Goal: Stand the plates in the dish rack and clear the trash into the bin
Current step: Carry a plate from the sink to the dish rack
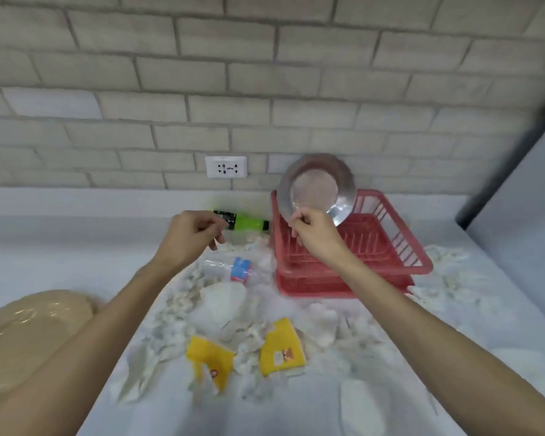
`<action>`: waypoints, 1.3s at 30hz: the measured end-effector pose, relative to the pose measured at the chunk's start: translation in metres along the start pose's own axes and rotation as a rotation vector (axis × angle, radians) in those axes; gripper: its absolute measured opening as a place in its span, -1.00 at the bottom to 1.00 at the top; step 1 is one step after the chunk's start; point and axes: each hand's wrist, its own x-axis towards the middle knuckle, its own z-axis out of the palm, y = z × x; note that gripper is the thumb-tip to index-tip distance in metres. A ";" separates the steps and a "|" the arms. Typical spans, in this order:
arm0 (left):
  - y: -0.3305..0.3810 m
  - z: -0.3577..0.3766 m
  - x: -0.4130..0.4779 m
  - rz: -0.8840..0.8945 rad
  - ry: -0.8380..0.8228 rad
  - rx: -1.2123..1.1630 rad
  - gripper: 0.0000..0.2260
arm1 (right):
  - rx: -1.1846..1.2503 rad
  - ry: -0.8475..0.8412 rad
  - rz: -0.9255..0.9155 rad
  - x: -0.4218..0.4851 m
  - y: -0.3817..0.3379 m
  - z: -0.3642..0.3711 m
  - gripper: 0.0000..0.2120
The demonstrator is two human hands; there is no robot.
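Head view: steel plate (316,187) in right grip (314,236).

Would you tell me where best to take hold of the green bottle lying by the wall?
Grip the green bottle round its bare middle, from above: it lies on its side, right end close to the red rack, and the left hand partly covers its label end.

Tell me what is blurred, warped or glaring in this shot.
Head view: motion blur smears everything, worst on the yellow wrappers and crumpled tissue; head view: the wide lens bows the courses of the brick wall; head view: glare streaks the steel plate and the beige plate at left; light is soft, shadows faint.
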 end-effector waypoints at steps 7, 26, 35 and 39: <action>0.053 0.098 0.093 0.047 -0.054 0.067 -0.91 | -0.057 0.133 0.092 0.023 0.077 -0.125 -0.72; 0.024 0.190 0.256 -0.218 0.075 0.294 -0.53 | -0.043 -0.016 0.139 0.094 0.185 -0.170 -0.81; 0.018 0.194 0.251 -0.173 0.185 0.308 -0.69 | -0.069 -0.071 0.137 0.120 0.204 -0.152 -0.84; 0.022 0.192 0.224 -0.072 0.257 0.167 -0.91 | 0.002 -0.078 0.227 0.138 0.215 -0.137 -0.96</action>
